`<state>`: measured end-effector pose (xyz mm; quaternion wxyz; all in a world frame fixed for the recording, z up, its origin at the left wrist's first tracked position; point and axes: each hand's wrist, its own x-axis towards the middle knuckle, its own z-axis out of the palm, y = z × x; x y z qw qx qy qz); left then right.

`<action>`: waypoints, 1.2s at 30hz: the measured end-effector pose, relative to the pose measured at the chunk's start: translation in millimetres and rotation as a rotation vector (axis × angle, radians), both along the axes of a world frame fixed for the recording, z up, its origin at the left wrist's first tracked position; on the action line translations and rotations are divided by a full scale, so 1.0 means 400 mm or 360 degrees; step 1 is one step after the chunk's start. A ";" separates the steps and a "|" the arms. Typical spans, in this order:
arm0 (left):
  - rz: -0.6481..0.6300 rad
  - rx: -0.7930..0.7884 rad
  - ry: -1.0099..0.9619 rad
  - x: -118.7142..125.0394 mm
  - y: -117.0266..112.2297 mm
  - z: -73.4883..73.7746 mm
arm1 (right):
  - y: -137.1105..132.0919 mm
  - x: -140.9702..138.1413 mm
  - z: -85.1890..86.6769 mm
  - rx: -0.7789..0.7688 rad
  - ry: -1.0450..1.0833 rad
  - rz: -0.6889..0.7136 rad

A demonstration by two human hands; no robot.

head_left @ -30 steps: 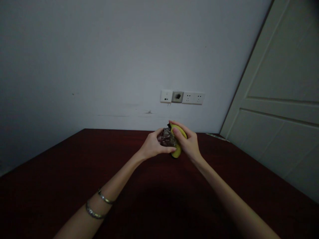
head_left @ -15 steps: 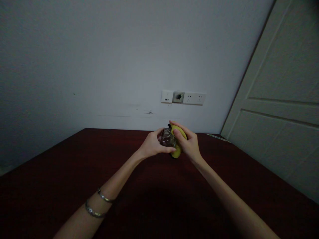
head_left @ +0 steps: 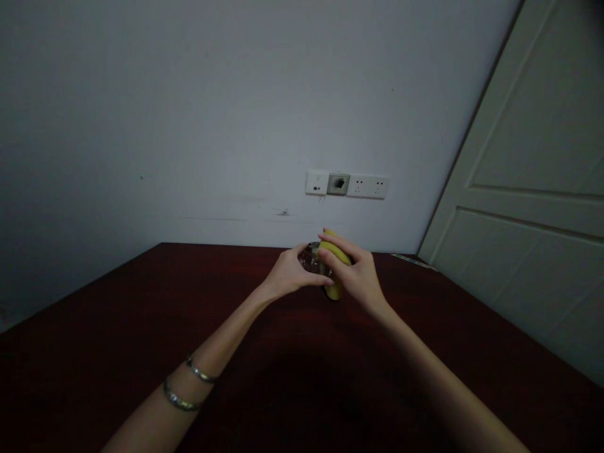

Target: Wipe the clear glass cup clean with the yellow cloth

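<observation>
My left hand (head_left: 291, 270) is curled round a clear glass cup (head_left: 310, 258), thumb on the near side and fingers behind. My right hand (head_left: 357, 269) grips a yellow banana (head_left: 336, 250) between thumb and fingers, right against the cup's right side. Another stretch of yellow shows below my right thumb; whether it belongs to the same banana or a second one, I cannot tell. Both hands are close together over the far part of the dark red table (head_left: 189, 314). The banana's dark stem tip is not visible now.
The pale wall (head_left: 212, 126) rises behind the table, with a row of sockets (head_left: 368, 186) above its far edge. A light panelled door (head_left: 533, 251) stands on the right. A thin flat strip (head_left: 414, 262) lies at the far right corner.
My right hand has turned the banana slightly; its dark stem tip, seen before at the cup, is out of sight. My right thumb has shifted a little left. The left hand keeps its hold.
</observation>
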<state>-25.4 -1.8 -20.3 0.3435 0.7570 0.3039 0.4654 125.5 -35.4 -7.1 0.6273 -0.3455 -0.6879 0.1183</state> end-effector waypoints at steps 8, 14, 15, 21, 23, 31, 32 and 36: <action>-0.0002 -0.0001 0.0059 -0.007 0.005 0.002 | -0.014 0.006 -0.002 0.0155 -0.0415 0.0178; -0.0155 -0.0084 -0.0058 -0.005 0.010 -0.007 | 0.020 0.018 -0.011 -0.0138 0.0019 0.0194; -0.0178 -0.0106 -0.0082 -0.004 0.010 -0.008 | 0.023 0.023 -0.011 -0.0148 0.0022 0.0237; -0.0271 -0.0279 -0.0208 -0.008 0.016 -0.003 | 0.016 0.048 -0.008 0.0045 -0.0284 0.0433; -0.0289 -0.0283 -0.0206 -0.010 0.016 -0.001 | 0.017 0.044 -0.012 0.0031 -0.0237 0.0413; -0.0397 -0.0307 -0.0154 -0.005 -0.001 0.015 | 0.032 0.034 -0.038 -0.0154 0.0128 0.0239; -0.0420 -0.0331 -0.0180 -0.004 -0.002 0.018 | 0.029 0.039 -0.037 -0.0122 0.0053 0.0277; -0.0416 -0.0447 -0.0213 -0.008 -0.001 0.025 | 0.015 0.059 -0.028 0.0176 -0.0478 0.0313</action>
